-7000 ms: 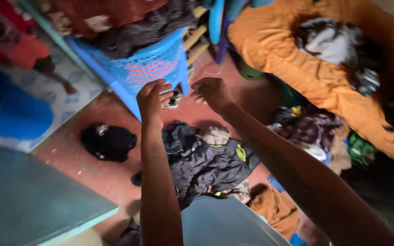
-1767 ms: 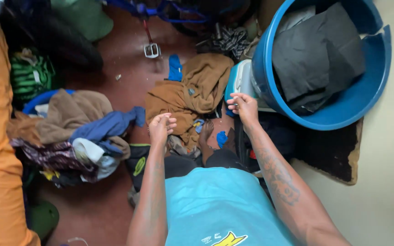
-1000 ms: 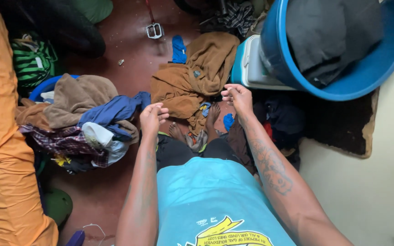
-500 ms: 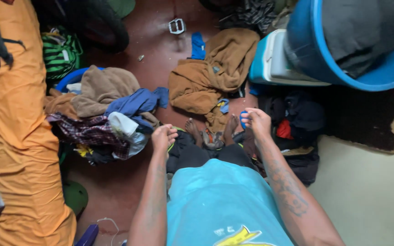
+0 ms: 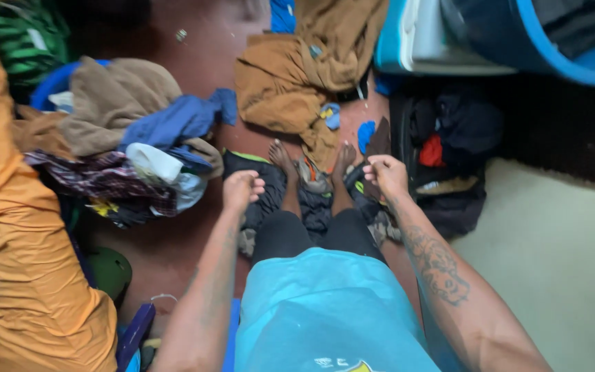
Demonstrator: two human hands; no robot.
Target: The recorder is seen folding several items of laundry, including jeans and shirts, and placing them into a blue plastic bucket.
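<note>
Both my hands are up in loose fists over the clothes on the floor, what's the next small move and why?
Probably lower the left hand onto the dark jacket with lime-green trim under your feet: it lies nearest, directly below. Both hands look closed on nothing visible, the right hand included, so either is free to grasp.

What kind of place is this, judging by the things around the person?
Probably a small room in a home where laundry is sorted: a pile of mixed clothes on the red floor, a blue plastic tub, and an orange blanket.

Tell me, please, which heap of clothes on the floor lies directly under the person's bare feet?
The dark garment with the green trim; the brown heap and mixed pile lie apart.
</note>
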